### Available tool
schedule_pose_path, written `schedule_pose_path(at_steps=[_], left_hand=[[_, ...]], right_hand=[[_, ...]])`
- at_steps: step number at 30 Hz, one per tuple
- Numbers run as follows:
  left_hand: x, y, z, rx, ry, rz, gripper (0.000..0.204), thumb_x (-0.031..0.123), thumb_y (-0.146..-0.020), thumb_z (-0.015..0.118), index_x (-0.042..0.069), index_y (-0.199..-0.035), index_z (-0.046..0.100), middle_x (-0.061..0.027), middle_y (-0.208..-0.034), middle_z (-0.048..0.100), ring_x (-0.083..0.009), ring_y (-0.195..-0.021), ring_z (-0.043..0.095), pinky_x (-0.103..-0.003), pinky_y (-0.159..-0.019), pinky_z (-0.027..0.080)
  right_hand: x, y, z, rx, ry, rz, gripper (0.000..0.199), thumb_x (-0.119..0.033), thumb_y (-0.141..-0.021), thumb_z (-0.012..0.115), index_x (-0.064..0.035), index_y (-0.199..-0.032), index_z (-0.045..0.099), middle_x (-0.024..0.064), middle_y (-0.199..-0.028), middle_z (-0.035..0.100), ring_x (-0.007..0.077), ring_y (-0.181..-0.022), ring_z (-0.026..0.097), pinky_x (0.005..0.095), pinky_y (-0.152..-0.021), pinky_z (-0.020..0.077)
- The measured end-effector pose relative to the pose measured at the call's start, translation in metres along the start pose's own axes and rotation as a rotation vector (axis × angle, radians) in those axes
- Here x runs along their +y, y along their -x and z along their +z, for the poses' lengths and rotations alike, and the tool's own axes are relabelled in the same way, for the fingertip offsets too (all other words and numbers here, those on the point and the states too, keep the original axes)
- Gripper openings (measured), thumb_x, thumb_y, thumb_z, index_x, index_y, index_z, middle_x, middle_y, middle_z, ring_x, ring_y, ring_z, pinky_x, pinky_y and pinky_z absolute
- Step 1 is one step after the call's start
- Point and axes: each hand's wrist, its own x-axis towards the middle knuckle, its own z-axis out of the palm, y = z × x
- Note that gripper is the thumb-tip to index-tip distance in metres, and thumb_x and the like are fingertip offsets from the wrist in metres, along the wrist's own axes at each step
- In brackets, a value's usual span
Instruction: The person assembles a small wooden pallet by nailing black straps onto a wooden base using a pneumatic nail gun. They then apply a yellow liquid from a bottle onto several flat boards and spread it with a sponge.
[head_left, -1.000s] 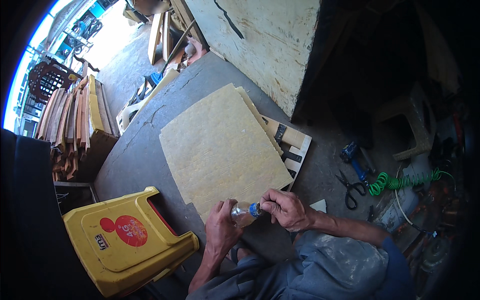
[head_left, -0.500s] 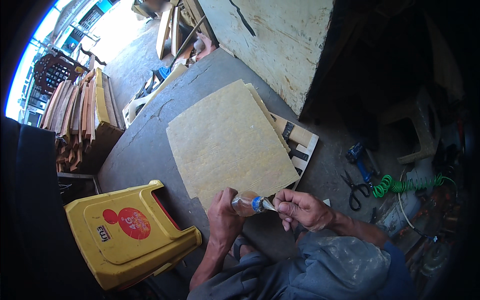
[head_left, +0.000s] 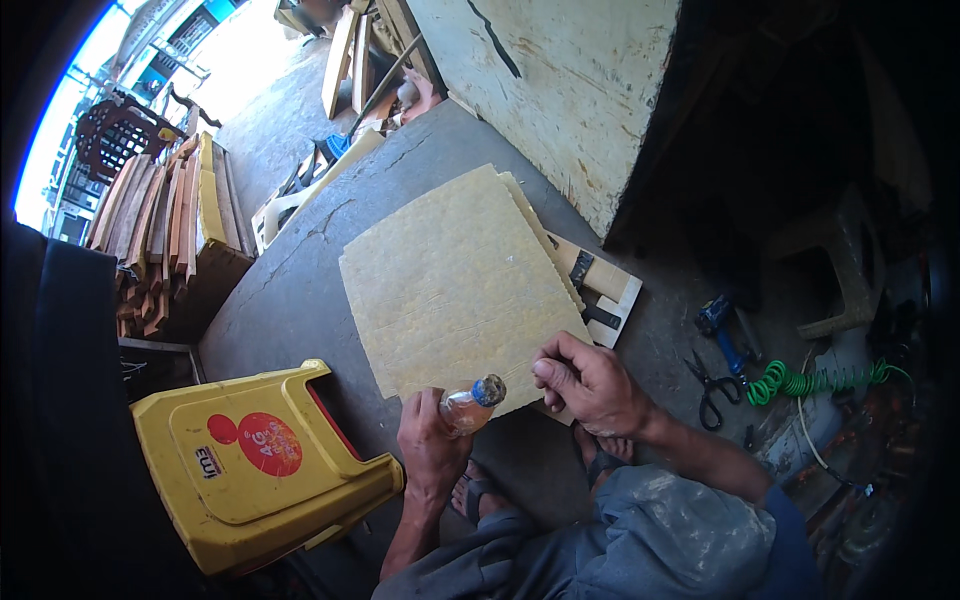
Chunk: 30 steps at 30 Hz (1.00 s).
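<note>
A clear plastic bottle (head_left: 462, 412) with a blue ring and a crusted brownish top is wrapped in my left hand (head_left: 428, 440), tilted up to the right. My right hand (head_left: 595, 388) is closed in a pinch to the right of the bottle, apart from it. Whatever its fingers may hold is too small to make out. Beyond both hands lies a yellowish foam-like sheet (head_left: 450, 285), with a second layer showing under its right edge. It rests on a wooden frame (head_left: 620, 300) crossed by black straps; most of the frame is hidden.
To the left stands a yellow plastic stool (head_left: 210, 500). Behind it are stacked wooden strips (head_left: 165, 220). On the floor at right lie black scissors (head_left: 712, 390), a blue air tool (head_left: 722, 330) and a coiled green hose (head_left: 800, 380). A worn pale panel (head_left: 560, 90) rises at the back.
My right hand has come away from the bottle's mouth, moving right and up. The pale strand between them no longer shows. My left hand has shifted slightly left with the bottle.
</note>
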Motion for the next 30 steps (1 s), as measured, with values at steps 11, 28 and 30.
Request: schedule_pose_path(at_steps=[11,28,30], left_hand=[[0.009,-0.005,-0.002,-0.108,0.022,0.127,0.042,0.005,-0.067,0.082,0.002,-0.102,0.06,-0.0185,-0.095,0.061,-0.0407,-0.091,0.061,-0.049,-0.077,0.05],[0.014,0.0,0.007,-0.068,-0.002,0.098,0.04,0.01,-0.07,0.085,0.001,-0.099,0.059,-0.0191,-0.092,0.063,-0.0403,-0.086,0.063,-0.047,-0.074,0.051],[0.014,-0.002,0.006,-0.054,-0.024,0.14,0.041,0.01,-0.069,0.085,0.001,-0.099,0.059,-0.0191,-0.091,0.063,-0.0403,-0.087,0.063,-0.048,-0.074,0.051]], right_hand=[[0.019,-0.003,0.015,-0.119,-0.449,0.164,0.023,-0.019,-0.099,0.07,0.0016,-0.109,0.065,0.0106,-0.093,0.072,0.0132,-0.086,0.071,0.027,-0.064,0.0593],[0.022,-0.001,0.02,-0.116,-0.488,0.21,0.025,-0.023,-0.103,0.065,0.0004,-0.111,0.06,0.0093,-0.103,0.067,0.0166,-0.092,0.068,0.0308,-0.071,0.0646],[0.01,0.001,0.012,-0.199,-0.569,0.268,0.028,-0.025,-0.102,0.066,0.0,-0.113,0.061,0.0093,-0.108,0.066,0.0165,-0.093,0.068,0.0299,-0.072,0.0648]])
